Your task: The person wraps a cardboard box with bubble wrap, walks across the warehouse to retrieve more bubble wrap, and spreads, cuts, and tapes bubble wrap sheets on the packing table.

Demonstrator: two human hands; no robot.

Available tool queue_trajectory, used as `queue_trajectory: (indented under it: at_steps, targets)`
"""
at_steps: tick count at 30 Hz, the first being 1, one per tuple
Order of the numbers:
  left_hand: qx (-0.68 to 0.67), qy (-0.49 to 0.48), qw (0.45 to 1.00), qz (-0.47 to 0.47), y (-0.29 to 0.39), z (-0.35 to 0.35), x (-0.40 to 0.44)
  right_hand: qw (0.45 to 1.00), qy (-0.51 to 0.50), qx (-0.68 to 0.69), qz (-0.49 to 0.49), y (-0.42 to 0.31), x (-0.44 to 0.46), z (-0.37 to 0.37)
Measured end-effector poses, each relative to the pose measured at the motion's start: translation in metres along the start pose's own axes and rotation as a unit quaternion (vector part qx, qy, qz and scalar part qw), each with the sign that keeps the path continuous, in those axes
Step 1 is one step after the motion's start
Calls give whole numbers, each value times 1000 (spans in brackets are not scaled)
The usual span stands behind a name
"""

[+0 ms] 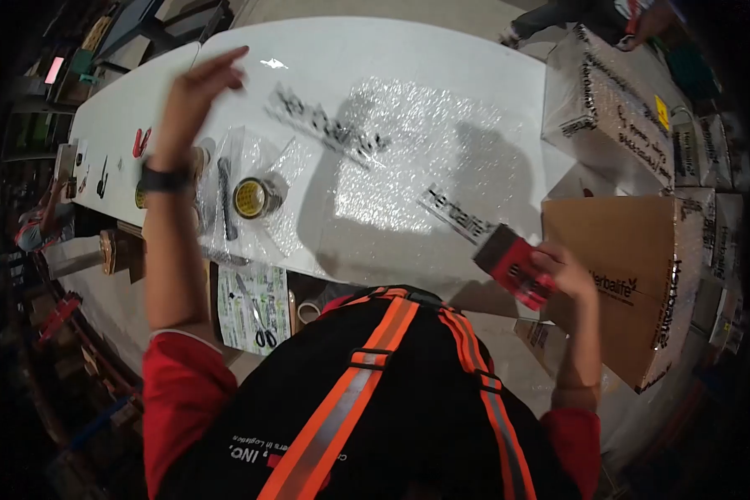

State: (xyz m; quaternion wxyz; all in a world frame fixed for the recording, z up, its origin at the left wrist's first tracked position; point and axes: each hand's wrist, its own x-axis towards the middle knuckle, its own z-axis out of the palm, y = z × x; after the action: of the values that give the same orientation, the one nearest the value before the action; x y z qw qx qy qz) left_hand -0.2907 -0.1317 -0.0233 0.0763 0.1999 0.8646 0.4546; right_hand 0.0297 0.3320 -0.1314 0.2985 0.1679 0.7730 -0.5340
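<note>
My right hand grips a red and black tape dispenser over the table's near right side. From it a strip of clear packing tape, printed "Herbalife" in black, stretches up and left, blurred toward its far end. That strip lines up with the thumb and forefinger of my raised left hand, although the clear end at the fingertips is hard to see. Under the tape, bubble wrap covers the table's middle.
On the white table, a tape roll rests on clear plastic at left. Scissors lie below the near edge. A brown carton and a bubble-wrapped box stand at right. Other people are at far left and top right.
</note>
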Motion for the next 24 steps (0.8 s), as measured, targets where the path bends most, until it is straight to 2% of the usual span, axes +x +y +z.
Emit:
queue_trajectory:
  at_steps: [1,2,3,4,6,8,9,13,16,17,19,20,22,24]
  targets:
    - [-81,8,996,-19,-39,29,-20,997,40,-65,-30,1,-11,-4]
    - [-152,11,985,-84,-70,57,-43,1000,-1,-25,17,3,-20,-15]
    - [-192,12,972,-133,-96,85,-65,997,6,-41,71,-4,-28,-20]
    - [-232,10,957,-173,-124,112,-85,996,0,-43,76,-10,-34,-24]
    - [-215,8,958,-191,-167,153,-118,995,-6,-3,104,-19,-42,-30]
    - [-313,33,917,-246,-182,180,-139,994,-10,-17,107,-18,-37,-35]
    - [-306,35,910,-277,-189,188,-144,991,-15,-43,128,-19,-33,-36]
    - [-225,74,932,-273,-205,202,-144,977,-28,-100,188,-18,-10,-39]
    - [-179,92,945,-260,-216,209,-140,978,-43,-94,180,-13,1,-41]
    - [-166,85,944,-273,-216,211,-139,978,-45,-96,181,-11,2,-40]
    - [-191,62,933,-299,-218,209,-140,995,-13,-9,97,-7,0,-38]
    - [-217,36,921,-323,-219,210,-140,995,-13,-9,101,-8,0,-38]
    - [-230,27,932,-278,-231,212,-144,996,-28,-33,74,-11,-8,-39]
    - [-223,6,933,-282,-234,213,-144,992,-45,-25,112,-6,-12,-45]
